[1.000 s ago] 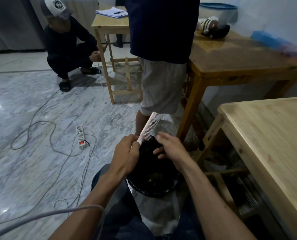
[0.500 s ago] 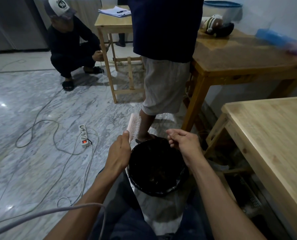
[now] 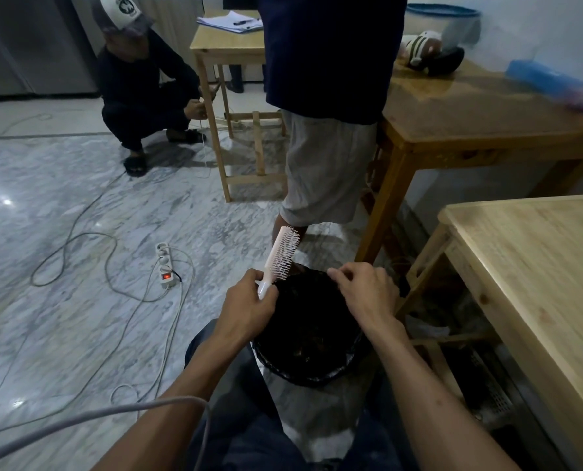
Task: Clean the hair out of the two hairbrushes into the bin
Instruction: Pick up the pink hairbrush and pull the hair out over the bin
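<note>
- The pale pink hairbrush [image 3: 280, 254] stands nearly upright, tipped slightly away, its handle gripped in the left hand [image 3: 245, 309] and its bristles facing the right hand [image 3: 368, 294].
- The bin [image 3: 308, 329], round and lined with a black bag, sits directly beneath both hands, with dark clumps inside.

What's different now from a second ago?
The left hand turned the pink hairbrush, bristles now facing right. The right hand came off the bristles and hangs pinched over the bin. The left-hand grip and the bin's place are unchanged.
</note>
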The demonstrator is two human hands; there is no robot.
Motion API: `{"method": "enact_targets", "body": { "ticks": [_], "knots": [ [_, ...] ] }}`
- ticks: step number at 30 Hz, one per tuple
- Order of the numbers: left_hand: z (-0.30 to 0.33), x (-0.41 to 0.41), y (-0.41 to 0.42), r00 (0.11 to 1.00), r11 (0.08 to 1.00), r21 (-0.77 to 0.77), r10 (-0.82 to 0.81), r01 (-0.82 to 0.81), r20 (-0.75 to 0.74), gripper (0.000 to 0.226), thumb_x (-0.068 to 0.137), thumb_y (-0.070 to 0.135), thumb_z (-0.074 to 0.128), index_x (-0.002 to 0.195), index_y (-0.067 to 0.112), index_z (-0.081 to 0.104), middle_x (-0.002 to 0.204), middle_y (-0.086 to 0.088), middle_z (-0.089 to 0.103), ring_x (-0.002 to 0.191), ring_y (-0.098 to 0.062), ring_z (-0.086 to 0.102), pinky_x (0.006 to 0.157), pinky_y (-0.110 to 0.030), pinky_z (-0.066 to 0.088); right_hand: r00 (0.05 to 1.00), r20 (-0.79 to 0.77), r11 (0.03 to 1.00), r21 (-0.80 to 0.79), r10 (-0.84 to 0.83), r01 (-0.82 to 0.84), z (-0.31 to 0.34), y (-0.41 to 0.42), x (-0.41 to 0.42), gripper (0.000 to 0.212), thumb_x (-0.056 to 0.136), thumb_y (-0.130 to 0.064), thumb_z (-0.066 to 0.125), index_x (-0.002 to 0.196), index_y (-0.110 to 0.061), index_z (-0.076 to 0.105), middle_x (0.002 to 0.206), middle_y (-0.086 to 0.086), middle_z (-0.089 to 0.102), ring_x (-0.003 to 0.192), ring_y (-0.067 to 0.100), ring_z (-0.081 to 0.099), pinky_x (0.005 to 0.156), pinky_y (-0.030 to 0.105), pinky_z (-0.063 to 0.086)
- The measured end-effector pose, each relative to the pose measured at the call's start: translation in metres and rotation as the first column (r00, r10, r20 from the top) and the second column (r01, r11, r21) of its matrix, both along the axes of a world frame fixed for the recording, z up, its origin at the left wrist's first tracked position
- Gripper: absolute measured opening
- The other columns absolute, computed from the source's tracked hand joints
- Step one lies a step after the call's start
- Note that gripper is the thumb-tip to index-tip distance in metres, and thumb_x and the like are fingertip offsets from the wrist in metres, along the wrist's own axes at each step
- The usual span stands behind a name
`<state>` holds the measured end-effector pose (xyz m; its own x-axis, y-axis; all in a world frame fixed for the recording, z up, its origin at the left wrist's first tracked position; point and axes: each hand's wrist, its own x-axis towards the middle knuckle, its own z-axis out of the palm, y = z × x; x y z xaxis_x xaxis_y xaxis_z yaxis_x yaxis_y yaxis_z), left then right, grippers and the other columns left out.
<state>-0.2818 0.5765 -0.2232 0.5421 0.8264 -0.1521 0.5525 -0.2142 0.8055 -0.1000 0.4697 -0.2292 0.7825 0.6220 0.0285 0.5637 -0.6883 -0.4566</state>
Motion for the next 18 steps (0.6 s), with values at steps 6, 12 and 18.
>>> {"method": "enact_targets", "body": {
  "ticks": [6, 12, 18],
  "knots": [
    [-0.001, 0.004, -0.006, 0.999, 0.999, 0.002, -0.038, 0.038, -0.012, 0.025, 0.102, 0.030, 0.051, 0.119, 0.015, 0.061, 0.085, -0.006, 0.071, 0.063, -0.023, 0.071, 0.055, -0.036, 0.057, 0.982, -0.185, 0.993, 0.117, 0.047, -0.025, -0.007, 0.001, 0.005, 0.014, 0.096, -0.029, 0.063, 0.102, -0.025, 0.075, 0.088, -0.001, 0.075, 0.082, 0.022, 0.073, 0.077, 0.043, 0.061],
    [0.001, 0.009, -0.006, 0.999, 0.998, 0.026, -0.050, 0.050, -0.017, 0.024, 0.100, 0.031, 0.055, 0.119, 0.017, 0.059, 0.094, -0.006, 0.073, 0.069, -0.021, 0.070, 0.061, -0.042, 0.058, 0.947, -0.298, 0.989, 0.113, 0.125, -0.095, 0.000, 0.005, -0.004, 0.041, 0.098, -0.057, 0.054, 0.103, -0.024, 0.077, 0.094, -0.002, 0.077, 0.093, 0.018, 0.070, 0.084, 0.036, 0.056],
    [0.001, 0.014, -0.015, 0.996, 0.996, -0.048, -0.074, 0.077, 0.059, 0.019, 0.091, 0.028, 0.068, 0.101, 0.028, 0.052, 0.089, -0.006, 0.072, 0.053, -0.014, 0.063, 0.044, -0.033, 0.052, 0.465, -0.846, 0.903, 0.385, 0.262, 0.191, 0.013, 0.020, -0.017, 0.027, 0.101, -0.032, 0.062, 0.115, -0.009, 0.068, 0.102, 0.008, 0.076, 0.079, 0.018, 0.074, 0.069, 0.027, 0.061]
  ]
}}
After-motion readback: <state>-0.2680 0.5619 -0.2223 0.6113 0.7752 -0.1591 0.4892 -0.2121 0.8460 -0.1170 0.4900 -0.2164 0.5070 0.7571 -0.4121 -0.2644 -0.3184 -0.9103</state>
